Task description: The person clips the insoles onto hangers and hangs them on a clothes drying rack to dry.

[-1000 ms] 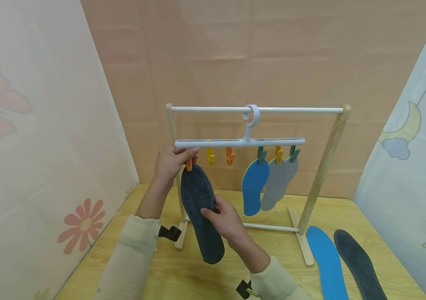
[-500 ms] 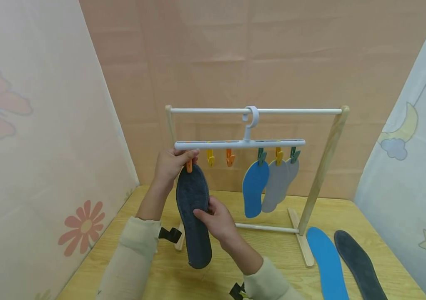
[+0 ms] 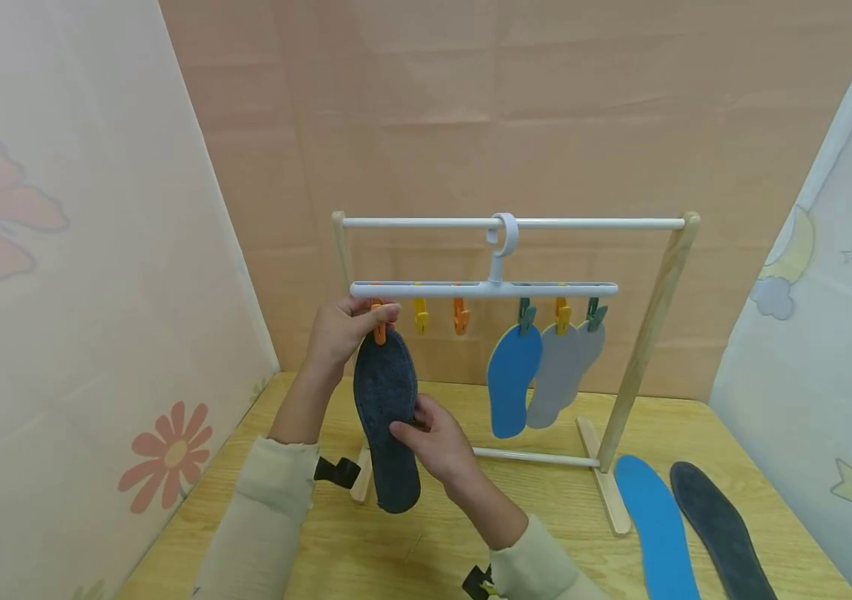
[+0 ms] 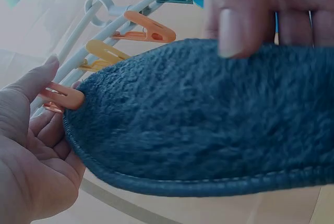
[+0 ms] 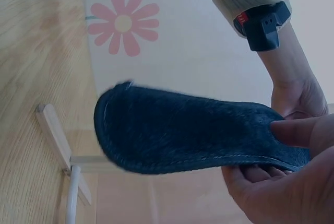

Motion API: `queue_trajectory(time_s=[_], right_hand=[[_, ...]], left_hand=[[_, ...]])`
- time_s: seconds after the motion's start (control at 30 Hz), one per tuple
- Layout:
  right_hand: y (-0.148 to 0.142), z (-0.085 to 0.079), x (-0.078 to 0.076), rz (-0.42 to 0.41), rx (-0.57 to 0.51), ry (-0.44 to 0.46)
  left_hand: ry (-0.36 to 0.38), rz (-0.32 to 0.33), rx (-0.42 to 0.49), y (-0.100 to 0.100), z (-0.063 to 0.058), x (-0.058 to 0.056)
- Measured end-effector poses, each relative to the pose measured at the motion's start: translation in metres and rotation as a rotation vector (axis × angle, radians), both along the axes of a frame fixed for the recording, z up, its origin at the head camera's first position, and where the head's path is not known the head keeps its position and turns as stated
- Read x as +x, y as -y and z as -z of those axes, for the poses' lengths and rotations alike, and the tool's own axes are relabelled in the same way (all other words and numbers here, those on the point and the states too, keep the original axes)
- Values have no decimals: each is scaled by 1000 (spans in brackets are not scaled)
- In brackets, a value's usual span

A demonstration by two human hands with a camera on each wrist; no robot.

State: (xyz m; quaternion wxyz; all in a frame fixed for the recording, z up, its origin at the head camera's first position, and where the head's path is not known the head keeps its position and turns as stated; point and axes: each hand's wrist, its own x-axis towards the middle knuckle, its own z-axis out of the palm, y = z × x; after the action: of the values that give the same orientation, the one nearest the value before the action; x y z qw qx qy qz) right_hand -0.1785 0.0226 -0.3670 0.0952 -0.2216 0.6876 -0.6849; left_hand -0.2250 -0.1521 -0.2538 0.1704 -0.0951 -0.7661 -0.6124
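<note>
Thumb and fingers of my left hand (image 3: 342,333) grip an orange clothespin (image 3: 380,334) at the left end of a white clip hanger (image 3: 426,290). In the left wrist view, that clothespin (image 4: 65,96) overlaps the end of a fuzzy dark insole (image 4: 172,119). Lower down, my right hand (image 3: 437,437) pinches this insole (image 3: 383,383) by its right edge, thumb on the front and fingers behind. It hangs nearly upright, its lower end above the table. The right wrist view shows the right thumb pressed on the dark insole (image 5: 193,130).
A yellow clothespin (image 3: 422,317) and another orange clothespin (image 3: 461,317) hang with nothing in them. A blue insole (image 3: 513,379) and grey insoles (image 3: 555,375) hang further right. The rack (image 3: 647,342) stands on the table; a blue insole (image 3: 654,525) and dark insole (image 3: 719,525) lie beside it.
The dark insole's lower end has swung left and then risen a little, so it hangs straighter. My right hand moved left with it; the left hand stays at the orange clothespin.
</note>
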Motion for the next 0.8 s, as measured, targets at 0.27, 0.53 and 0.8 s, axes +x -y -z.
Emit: queue_trajectory(time_s=[0.27, 0.53, 0.8], right_hand=[[-12, 7, -6, 79, 102, -16], [-35, 6, -3, 116, 106, -26], [-68, 3, 2, 166, 126, -24]], left_hand=[[16, 35, 0, 2, 1, 0], [48, 47, 19, -1, 1, 1], [84, 62, 23, -2, 2, 3]])
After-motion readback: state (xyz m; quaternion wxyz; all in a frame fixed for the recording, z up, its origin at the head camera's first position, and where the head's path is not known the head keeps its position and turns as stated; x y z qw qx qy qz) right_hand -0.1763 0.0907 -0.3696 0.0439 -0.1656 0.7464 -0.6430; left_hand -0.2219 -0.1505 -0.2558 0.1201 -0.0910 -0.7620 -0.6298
